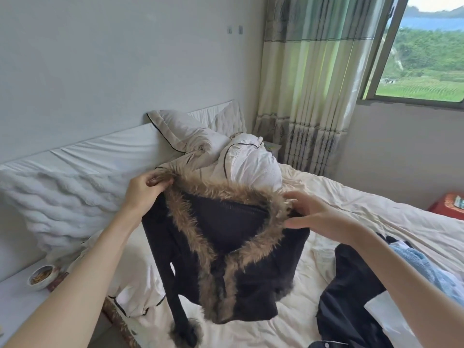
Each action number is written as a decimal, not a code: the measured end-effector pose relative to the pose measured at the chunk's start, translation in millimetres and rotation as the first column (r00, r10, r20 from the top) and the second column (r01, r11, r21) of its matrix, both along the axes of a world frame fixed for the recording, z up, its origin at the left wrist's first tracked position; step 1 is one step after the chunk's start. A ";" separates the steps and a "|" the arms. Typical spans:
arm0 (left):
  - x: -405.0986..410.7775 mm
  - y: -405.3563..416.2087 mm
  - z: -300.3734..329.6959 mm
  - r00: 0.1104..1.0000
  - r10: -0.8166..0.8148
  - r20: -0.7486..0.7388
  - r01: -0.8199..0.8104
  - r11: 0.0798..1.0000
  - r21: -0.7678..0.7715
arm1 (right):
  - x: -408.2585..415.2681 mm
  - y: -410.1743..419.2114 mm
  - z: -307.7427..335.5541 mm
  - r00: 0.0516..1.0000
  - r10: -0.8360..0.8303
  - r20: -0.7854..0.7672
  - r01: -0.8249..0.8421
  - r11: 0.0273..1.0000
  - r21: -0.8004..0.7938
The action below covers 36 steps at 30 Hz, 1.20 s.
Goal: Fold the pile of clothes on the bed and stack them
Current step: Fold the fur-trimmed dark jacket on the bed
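A black knit jacket (253, 270) with brown fur trim around its hood and front hangs in the air above the cream bed sheet (364, 212). My left hand (144, 189) pinches its left shoulder by the fur edge. My right hand (316, 214) holds the right shoulder between thumb and fingers. One sleeve with a furry cuff dangles down at the lower left. A pile of clothes (371, 297), black and light blue, lies on the bed at the lower right.
White pillows (180, 129) and a bunched white duvet (253, 162) lie at the head of the bed. A small bowl (41, 273) sits on the ledge at left. A red stool (447, 205) stands by the right wall under the window, beside a curtain (308, 79).
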State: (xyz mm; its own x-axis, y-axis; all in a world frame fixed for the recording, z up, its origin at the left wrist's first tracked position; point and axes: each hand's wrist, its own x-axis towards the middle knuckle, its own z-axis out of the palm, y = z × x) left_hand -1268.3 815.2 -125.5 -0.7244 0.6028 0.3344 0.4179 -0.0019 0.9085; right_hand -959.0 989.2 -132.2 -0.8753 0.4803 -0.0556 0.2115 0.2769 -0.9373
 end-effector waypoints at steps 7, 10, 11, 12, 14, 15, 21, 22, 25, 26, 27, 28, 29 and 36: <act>19.4 -14.8 4.4 0.955 -0.269 -0.122 0.237 0.945 -0.225 | -3.4 17.4 -20.1 0.835 -0.474 -0.279 0.550 0.723 0.418; 23.6 -30.9 -9.4 0.915 -0.404 0.006 0.368 0.828 -0.424 | 6.0 18.6 -31.8 0.818 -0.484 -0.312 0.576 0.678 0.457; 26.6 -36.2 -15.9 0.894 -0.446 0.042 0.416 0.793 -0.445 | 8.9 17.6 -36.8 0.819 -0.491 -0.298 0.573 0.672 0.469; 29.7 -41.0 -24.1 0.884 -0.463 0.062 0.439 0.776 -0.453 | 12.1 17.3 -43.3 0.821 -0.502 -0.272 0.568 0.672 0.475; 40.5 -48.8 -40.3 0.902 -0.425 0.074 0.411 0.796 -0.445 | 18.7 15.0 -56.6 0.828 -0.523 -0.204 0.550 0.684 0.479; 46.8 -51.6 -49.3 0.925 -0.375 0.062 0.363 0.826 -0.432 | 21.8 12.9 -63.2 0.832 -0.529 -0.167 0.537 0.694 0.479; 93.4 -81.2 -109.7 0.990 -0.138 0.015 0.126 0.847 -0.516 | 42.6 -15.3 -103.5 0.897 -0.419 0.139 0.377 0.891 0.253; 100.4 -88.4 -118.5 0.993 -0.120 0.002 0.101 0.829 -0.549 | 48.3 -22.6 -109.6 0.908 -0.388 0.155 0.361 0.915 0.178; 119.3 -113.1 -137.7 0.997 -0.071 -0.040 0.038 0.838 -0.545 | 65.8 -43.5 -121.5 0.927 -0.328 0.182 0.315 0.944 0.097; 124.8 -121.7 -141.3 0.996 -0.067 -0.054 0.030 0.858 -0.513 | 71.4 -50.0 -123.0 0.932 -0.310 0.187 0.299 0.950 0.087; 130.0 -129.3 -143.5 0.996 -0.064 -0.070 0.022 0.875 -0.483 | 76.9 -56.2 -122.9 0.936 -0.299 0.186 0.290 0.954 0.072; 134.4 -136.4 -144.6 0.995 -0.061 -0.084 0.016 0.888 -0.459 | 82.7 -62.2 -121.5 0.939 -0.292 0.184 0.285 0.956 0.062; 138.3 -143.1 -144.9 0.994 -0.061 -0.094 0.013 0.897 -0.442 | 88.3 -67.8 -119.3 0.941 -0.285 0.182 0.279 0.959 0.057; 166.5 -198.5 -155.1 0.974 -0.218 0.060 0.216 0.823 -0.525 | 132.7 -126.1 -116.4 0.921 -0.244 0.303 0.223 0.970 0.101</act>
